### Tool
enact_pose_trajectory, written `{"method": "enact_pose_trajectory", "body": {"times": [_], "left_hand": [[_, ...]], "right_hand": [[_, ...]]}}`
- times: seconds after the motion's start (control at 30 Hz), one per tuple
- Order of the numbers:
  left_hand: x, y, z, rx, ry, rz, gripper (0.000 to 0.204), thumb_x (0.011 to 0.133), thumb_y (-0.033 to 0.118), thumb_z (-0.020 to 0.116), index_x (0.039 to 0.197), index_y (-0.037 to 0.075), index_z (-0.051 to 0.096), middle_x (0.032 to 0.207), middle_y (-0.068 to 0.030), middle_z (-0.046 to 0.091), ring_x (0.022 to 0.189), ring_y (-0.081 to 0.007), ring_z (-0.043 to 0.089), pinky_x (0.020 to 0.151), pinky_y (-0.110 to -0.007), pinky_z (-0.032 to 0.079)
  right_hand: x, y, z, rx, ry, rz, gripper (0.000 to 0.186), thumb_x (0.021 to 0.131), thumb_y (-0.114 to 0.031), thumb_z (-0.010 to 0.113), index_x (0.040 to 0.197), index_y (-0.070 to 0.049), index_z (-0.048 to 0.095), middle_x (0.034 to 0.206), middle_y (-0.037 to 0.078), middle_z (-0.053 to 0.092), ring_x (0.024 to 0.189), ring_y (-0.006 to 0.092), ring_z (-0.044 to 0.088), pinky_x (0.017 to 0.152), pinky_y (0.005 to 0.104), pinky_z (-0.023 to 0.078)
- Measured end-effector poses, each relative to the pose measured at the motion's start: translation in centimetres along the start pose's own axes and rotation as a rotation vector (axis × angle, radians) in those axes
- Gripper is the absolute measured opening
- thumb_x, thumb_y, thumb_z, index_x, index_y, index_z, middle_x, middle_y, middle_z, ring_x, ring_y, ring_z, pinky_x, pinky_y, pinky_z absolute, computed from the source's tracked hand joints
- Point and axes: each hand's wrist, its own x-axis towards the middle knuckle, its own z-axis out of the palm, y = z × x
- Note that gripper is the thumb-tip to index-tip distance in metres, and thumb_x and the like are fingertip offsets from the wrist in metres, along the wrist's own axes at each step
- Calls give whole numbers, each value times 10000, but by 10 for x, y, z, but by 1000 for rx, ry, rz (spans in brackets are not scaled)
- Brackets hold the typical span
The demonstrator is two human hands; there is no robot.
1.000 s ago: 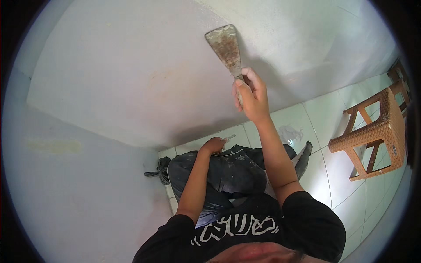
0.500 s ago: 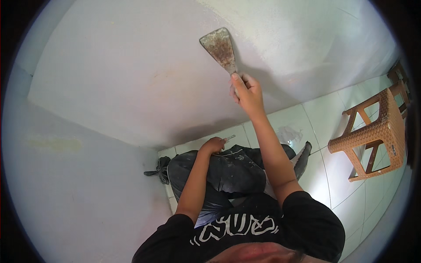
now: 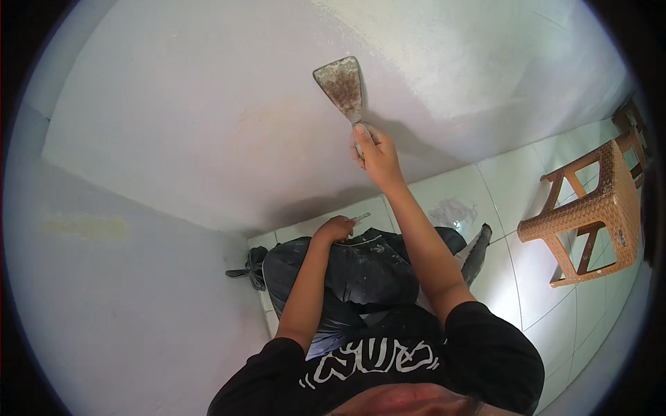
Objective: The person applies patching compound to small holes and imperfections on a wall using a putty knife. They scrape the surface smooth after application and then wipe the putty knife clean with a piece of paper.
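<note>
In my right hand (image 3: 377, 154) is a putty knife (image 3: 341, 87), gripped by its handle, thumb on the near side. Its wide, triangular blade is stained with rust and whitish residue and points up at the wall (image 3: 208, 104); whether the edge touches the surface I cannot tell. My left hand (image 3: 337, 229) rests by my knee, closed on a short, thin, pale thing (image 3: 361, 217) that sticks out past the fingers. What kind of thing it is stays unclear. Dark, dusty trousers (image 3: 368, 270) cover my bent legs below both hands.
A brown woven-pattern plastic stool (image 3: 603, 208) lies on its side on the pale tiled floor (image 3: 485, 277) at right. A knotted black plastic bag (image 3: 255, 269) sits by the wall corner at left. A whitish smear (image 3: 454, 213) marks the tiles near my right forearm.
My right hand and the putty knife have moved a little down and to the left along the wall. The left hand has stayed in place.
</note>
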Motion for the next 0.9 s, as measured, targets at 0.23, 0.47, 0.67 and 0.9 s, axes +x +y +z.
{"method": "enact_pose_trajectory", "body": {"times": [0.23, 0.47, 0.67, 0.9], "left_hand": [[-1, 5, -1, 0, -19, -38, 549, 1011, 457, 474, 860, -34, 667, 701, -139, 639, 573, -223, 588, 583, -376, 483], [2, -2, -1, -5, -12, 1, 531, 1008, 463, 477, 850, -15, 647, 696, -124, 627, 577, -219, 582, 582, -374, 477], [0, -2, -2, 6, 12, 19, 537, 1006, 471, 473, 847, -12, 646, 699, -124, 638, 589, -224, 597, 608, -372, 484], [4, -3, -1, 34, 0, 27, 548, 1007, 476, 461, 851, -13, 653, 705, -131, 648, 600, -231, 612, 614, -373, 491]], "right_hand": [[-4, 2, 2, -12, -41, -1, 443, 1060, -381, 435, 762, -70, 537, 586, 14, 501, 451, 76, 424, 421, 238, 319], [-7, -9, 6, 4, -48, 24, 469, 1059, -412, 430, 740, -79, 516, 575, 8, 493, 453, 77, 417, 425, 239, 323], [-13, -18, 9, -23, -34, 22, 477, 1054, -429, 439, 739, -78, 508, 573, 3, 478, 455, 78, 421, 428, 243, 321], [-16, -28, 9, -8, 14, 77, 480, 1025, -433, 508, 707, -73, 506, 569, -14, 474, 509, 80, 456, 478, 267, 364]]}}
